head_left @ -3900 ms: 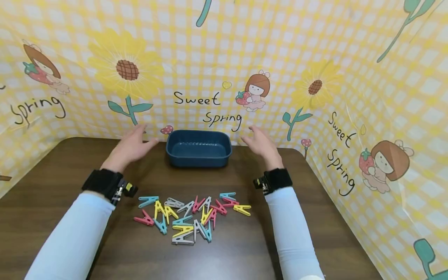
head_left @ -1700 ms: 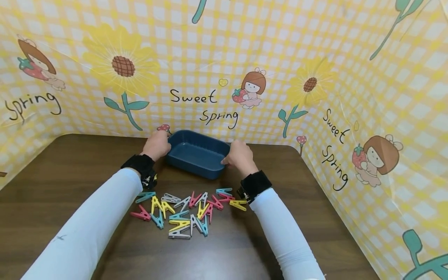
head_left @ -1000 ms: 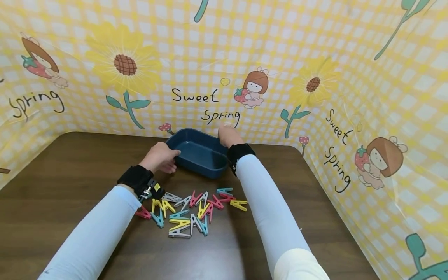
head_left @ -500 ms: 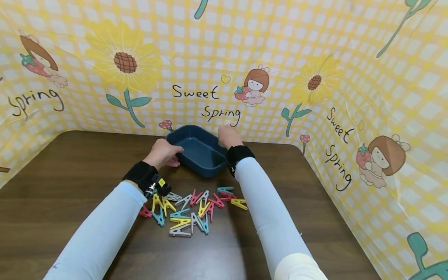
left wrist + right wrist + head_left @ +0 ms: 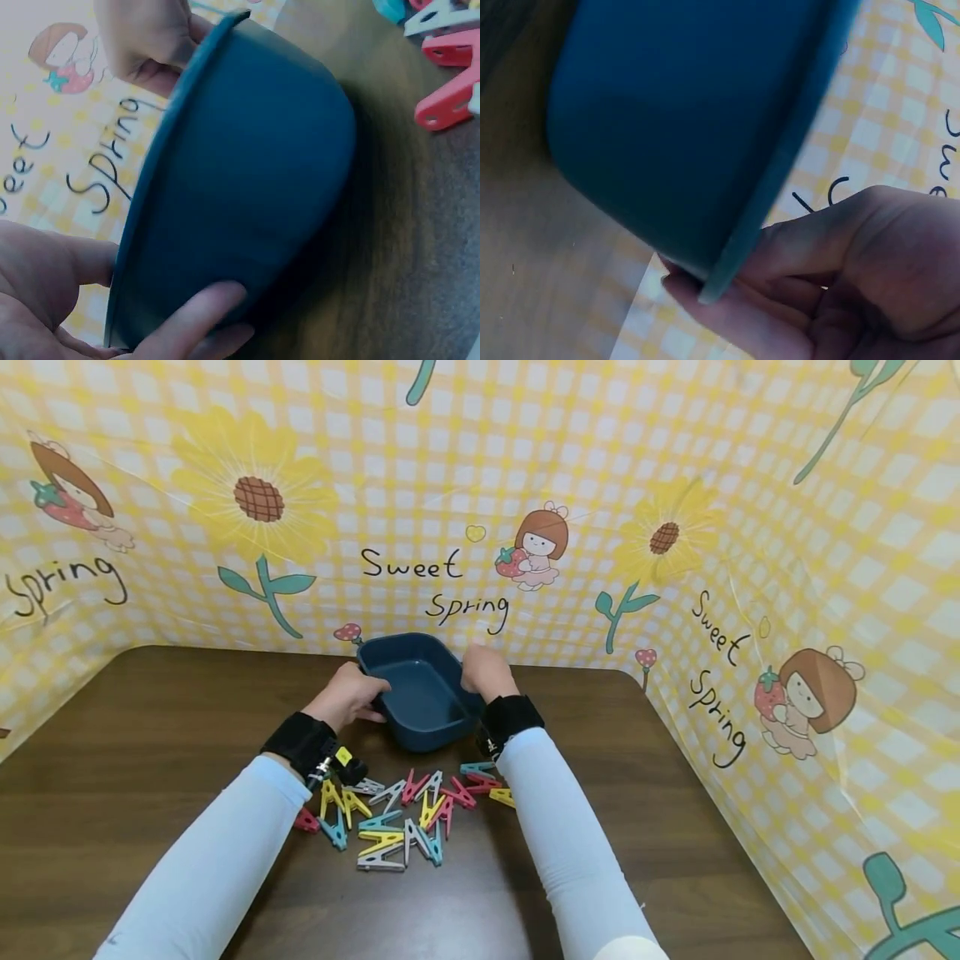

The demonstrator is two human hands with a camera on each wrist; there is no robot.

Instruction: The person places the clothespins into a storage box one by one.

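Looking down on a dark blue bin (image 5: 420, 737), near the back edge of the tabletop (image 5: 187, 727), turned askew to that edge. Holding it from both sides, grips narrow. With the left hand (image 5: 347, 693), pinching the left side: thumb over the rim, fingers (image 5: 202, 311) against the outer wall. With the right hand (image 5: 487, 672), gripping the rim at the right; fingers mostly hidden from above, but shown about the rim in the right wrist view. Resting on the wood or slightly raised: cannot tell.

To turn or shift it well, probably best to move both sides together and at equal height, without tipping. Squeeze only enough to prevent slipping; the wall looks smooth. Leave room at the back for the right knuckles, close to the printed cloth (image 5: 412, 485).

Mind the clothes pegs (image 5: 393, 838), scattered on the near side in red, yellow, blue and grey. Note the small camera (image 5: 349, 768) on the left wrist, overlapping some of them from above; perhaps raise that wrist a little to avoid brushing any. Before letting go, seat the base flat, then loosen both grips evenly.
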